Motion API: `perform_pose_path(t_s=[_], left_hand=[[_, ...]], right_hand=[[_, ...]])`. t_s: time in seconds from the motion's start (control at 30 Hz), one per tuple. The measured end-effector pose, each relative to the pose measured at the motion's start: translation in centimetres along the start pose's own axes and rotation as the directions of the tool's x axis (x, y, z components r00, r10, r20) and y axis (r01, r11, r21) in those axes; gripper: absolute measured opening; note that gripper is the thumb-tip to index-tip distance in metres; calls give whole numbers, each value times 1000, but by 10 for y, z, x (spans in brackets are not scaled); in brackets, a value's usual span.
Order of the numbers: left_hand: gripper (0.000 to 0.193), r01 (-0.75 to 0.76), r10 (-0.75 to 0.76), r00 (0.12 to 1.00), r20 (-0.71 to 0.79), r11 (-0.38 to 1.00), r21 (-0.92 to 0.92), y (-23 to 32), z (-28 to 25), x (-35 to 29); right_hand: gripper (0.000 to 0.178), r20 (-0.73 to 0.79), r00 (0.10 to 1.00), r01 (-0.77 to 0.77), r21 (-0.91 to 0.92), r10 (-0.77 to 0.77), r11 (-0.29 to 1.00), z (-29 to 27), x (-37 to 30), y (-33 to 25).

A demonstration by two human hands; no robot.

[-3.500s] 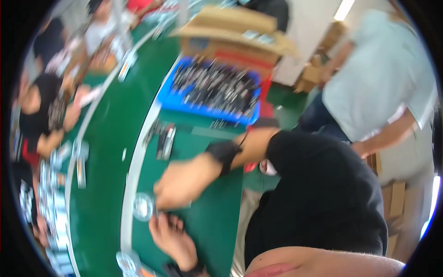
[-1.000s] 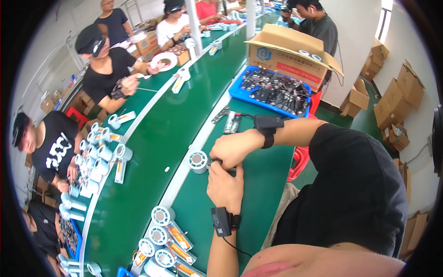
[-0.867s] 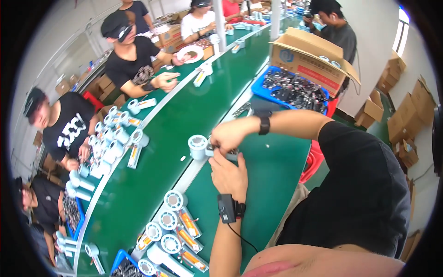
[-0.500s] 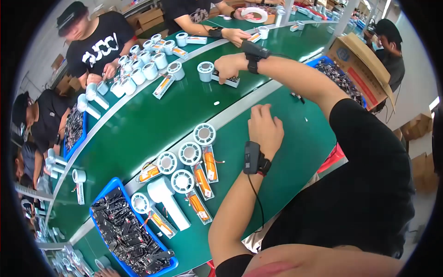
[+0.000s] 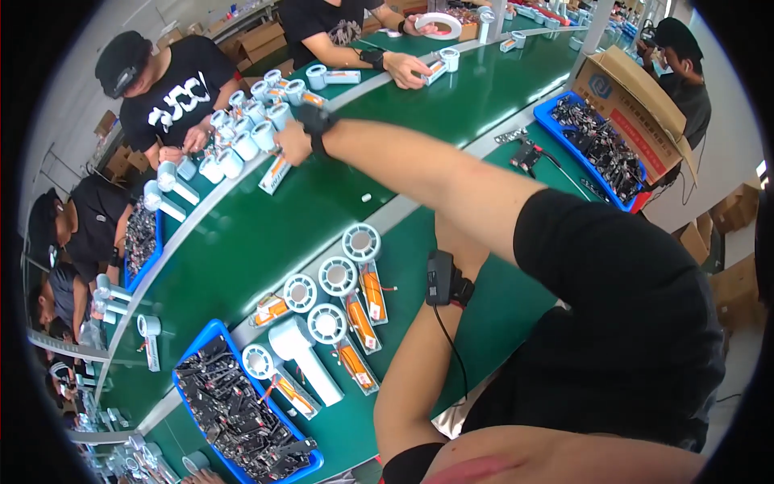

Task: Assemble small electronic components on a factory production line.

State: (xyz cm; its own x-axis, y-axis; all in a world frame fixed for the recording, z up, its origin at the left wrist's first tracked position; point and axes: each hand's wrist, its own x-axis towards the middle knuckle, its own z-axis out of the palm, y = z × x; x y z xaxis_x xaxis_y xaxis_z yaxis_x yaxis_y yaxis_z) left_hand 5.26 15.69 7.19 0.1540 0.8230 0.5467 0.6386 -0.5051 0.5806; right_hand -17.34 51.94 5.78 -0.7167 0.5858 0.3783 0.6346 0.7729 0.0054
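Across the green conveyor, my right hand (image 5: 293, 145) is closed at the head end of a handheld fan body (image 5: 276, 175). The fan's open handle, with an orange battery in it, sticks out below my fingers; its round head is hidden by my hand. My left hand (image 5: 459, 246) rests over the near green bench, its fingers hidden behind my right forearm. Left of it, several light-blue fan bodies (image 5: 337, 276) lie with round grilles up and orange batteries in their open handles. Among them is a closed white fan (image 5: 309, 359).
Blue trays of black circuit boards (image 5: 242, 411) and dark wired parts (image 5: 597, 149) stand at the bench's near left and far right, by a cardboard box (image 5: 633, 113). A metal rail (image 5: 395, 211) borders the conveyor. Co-workers sit opposite, beside clustered fan bodies (image 5: 242, 145).
My right hand has left the fan body with dark parts and moved left to another one with an orange battery. My right forearm now covers my left fingers. The view has shifted slightly.
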Motion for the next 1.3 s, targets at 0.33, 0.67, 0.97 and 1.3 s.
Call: perform_pose_path(t_s=[0.33, 0.67, 0.97, 1.3], left_hand=[[24, 97, -44, 927, -373, 988, 124, -43, -22, -62], [41, 58, 33, 955, -294, 954, 295, -39, -17, -49], [42, 295, -271, 954, -129, 926, 236, -38, -15, -46], [44, 378, -374, 926, -54, 915, 140, -27, -22, -66]], right_hand=[[40, -264, 910, 414, 549, -320, 726, -160, -191, -77], [48, -8, 990, 104, 705, -139, 702, -168, -353, 26], [39, -147, 942, -231, 365, 301, 902, -194, -379, 119], [22, 84, 881, -404, 644, 465, 649, -171, -377, 111]])
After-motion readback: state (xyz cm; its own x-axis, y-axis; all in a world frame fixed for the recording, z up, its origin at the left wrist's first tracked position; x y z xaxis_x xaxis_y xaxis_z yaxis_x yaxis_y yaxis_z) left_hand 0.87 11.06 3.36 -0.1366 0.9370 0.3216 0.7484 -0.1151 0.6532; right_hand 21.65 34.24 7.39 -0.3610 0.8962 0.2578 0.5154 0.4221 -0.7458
